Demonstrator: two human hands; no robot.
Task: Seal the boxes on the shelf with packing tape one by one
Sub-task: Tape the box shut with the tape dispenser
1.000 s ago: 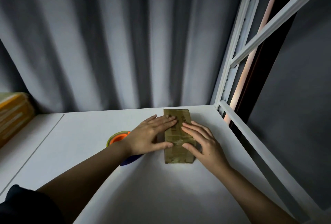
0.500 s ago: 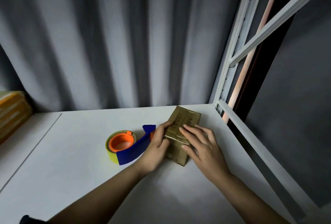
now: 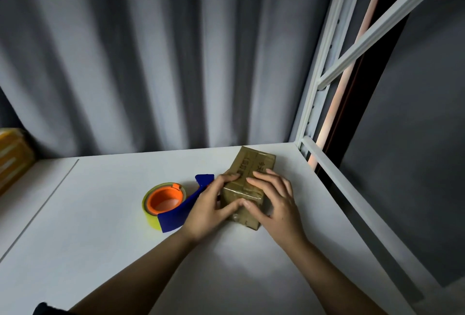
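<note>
Yellow boxes [image 3: 12,156], far left edge: untouched. Tape dispenser [image 3: 167,205], centre-left on the shelf [image 3: 100,251]: unheld, just beside the left hand [image 3: 210,207]. Small brown box [image 3: 247,186], centre-right: clasped at its near end by both hands, fingers curled over the taped edge; right hand [image 3: 274,204] laid on top. Risk judged: tape could be creased, or the light box skidded, under uneven pressing.

Background: a grey pleated curtain [image 3: 151,58] fills the upper left and centre of the frame. A white shelf board [image 3: 95,239] spans the lower half, brightest near the bottom centre. White metal uprights and a diagonal brace [image 3: 377,30] stand at the right, before a dark grey wall [image 3: 415,163].
</note>
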